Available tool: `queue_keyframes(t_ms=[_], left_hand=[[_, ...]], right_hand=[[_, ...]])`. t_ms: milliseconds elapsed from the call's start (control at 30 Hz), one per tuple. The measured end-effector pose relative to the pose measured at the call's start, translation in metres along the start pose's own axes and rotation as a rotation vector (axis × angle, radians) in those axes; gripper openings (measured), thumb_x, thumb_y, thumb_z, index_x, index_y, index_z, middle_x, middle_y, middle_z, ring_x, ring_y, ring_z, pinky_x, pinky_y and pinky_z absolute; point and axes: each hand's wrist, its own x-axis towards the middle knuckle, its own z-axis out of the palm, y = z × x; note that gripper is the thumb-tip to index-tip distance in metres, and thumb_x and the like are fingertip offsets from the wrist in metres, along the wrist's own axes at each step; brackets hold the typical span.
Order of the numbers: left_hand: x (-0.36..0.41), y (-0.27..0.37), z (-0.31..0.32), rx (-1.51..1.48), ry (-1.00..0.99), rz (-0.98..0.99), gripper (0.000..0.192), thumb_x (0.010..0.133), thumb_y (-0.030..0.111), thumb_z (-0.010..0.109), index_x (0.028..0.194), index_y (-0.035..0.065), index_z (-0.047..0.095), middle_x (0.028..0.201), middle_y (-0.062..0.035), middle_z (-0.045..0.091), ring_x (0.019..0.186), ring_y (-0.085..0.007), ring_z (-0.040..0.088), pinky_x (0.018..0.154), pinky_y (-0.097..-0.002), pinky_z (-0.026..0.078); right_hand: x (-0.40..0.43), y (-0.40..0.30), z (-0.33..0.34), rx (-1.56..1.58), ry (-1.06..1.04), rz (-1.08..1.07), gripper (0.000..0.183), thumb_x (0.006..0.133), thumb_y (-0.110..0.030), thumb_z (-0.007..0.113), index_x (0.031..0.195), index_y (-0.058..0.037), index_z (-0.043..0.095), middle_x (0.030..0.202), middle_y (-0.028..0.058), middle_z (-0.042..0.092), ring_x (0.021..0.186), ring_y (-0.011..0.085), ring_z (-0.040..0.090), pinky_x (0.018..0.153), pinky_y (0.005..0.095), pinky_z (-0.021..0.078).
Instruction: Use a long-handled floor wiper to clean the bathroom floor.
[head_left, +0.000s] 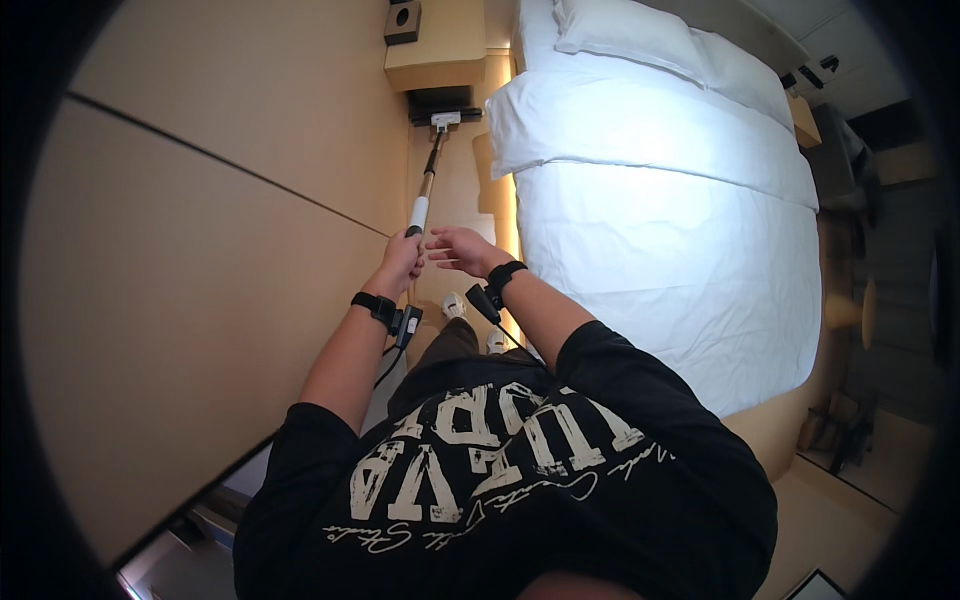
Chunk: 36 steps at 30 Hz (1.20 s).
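Note:
My left hand (403, 259) is closed around the dark grip end of a long-handled floor-cleaning tool, seemingly a flat mop (418, 214). Its pole, partly white and partly black, runs away from me to a white joint and a wide dark head (446, 118). That head lies across the narrow floor strip, close before the nightstand. Just right of the grip, my right hand (459, 251) has its fingers spread and holds nothing; a small gap separates it from the pole. Both wrists wear black straps with small devices and cables.
A bed (660, 240) with white bedding and pillows (630, 37) stands on the right, a lit strip along its base. A tan wall panel (225, 187) borders the left. Ahead is a wooden nightstand (436, 56) bearing a tissue box (403, 21). My shoes (454, 306) are on the floor strip.

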Motion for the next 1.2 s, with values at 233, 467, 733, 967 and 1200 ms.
queue_keyframes(t_ms=[233,467,733,967,1200], left_hand=[[-0.024,-0.007,0.003,0.122,-0.053,-0.11,0.009,0.094,0.019,0.046,0.099,0.0111,0.047,0.067,0.0001,0.045,0.047,-0.0094,0.041,0.038,-0.0234,0.03],[-0.046,-0.038,-0.007,0.278,-0.14,-0.085,0.018,0.093,0.019,0.049,0.108,0.0098,0.049,0.069,-0.0007,0.046,0.048,-0.0098,0.042,0.038,-0.0248,0.032],[-0.097,-0.017,-0.001,0.86,-0.301,0.126,0.032,0.088,0.018,0.052,0.115,0.002,0.055,0.082,-0.0107,0.062,0.075,-0.0229,0.06,0.069,-0.0347,0.046],[-0.168,-0.004,-0.018,0.96,-0.35,0.327,0.04,0.089,0.016,0.052,0.127,0.0038,0.052,0.079,-0.0073,0.06,0.059,-0.0134,0.054,0.055,-0.0289,0.044],[-0.264,0.033,-0.031,1.025,-0.175,0.024,0.038,0.088,0.018,0.054,0.123,0.0036,0.057,0.082,-0.013,0.064,0.07,-0.019,0.06,0.067,-0.0325,0.046]], right_hand=[[0.009,0.023,-0.01,0.222,0.086,0.046,0.027,0.096,-0.025,0.044,0.117,-0.0087,0.048,0.104,0.0072,0.057,0.092,0.0202,0.058,0.079,0.0336,0.0498],[0.02,0.042,-0.011,0.346,0.179,0.103,0.027,0.096,-0.024,0.044,0.113,-0.0041,0.046,0.102,0.0094,0.056,0.092,0.0234,0.057,0.08,0.0358,0.0505],[0.041,0.073,-0.05,0.81,0.436,0.058,0.021,0.097,-0.021,0.042,0.103,-0.0012,0.045,0.081,0.0121,0.054,0.068,0.0267,0.056,0.067,0.0405,0.0524],[0.022,0.126,-0.06,0.809,0.503,0.123,0.021,0.096,-0.019,0.038,0.083,-0.0039,0.045,0.066,0.0102,0.049,0.056,0.0238,0.048,0.05,0.037,0.0423],[0.002,0.174,-0.015,0.581,0.513,0.305,0.028,0.097,-0.023,0.035,0.081,-0.0042,0.05,0.063,0.0102,0.052,0.048,0.0258,0.051,0.042,0.0422,0.0422]])
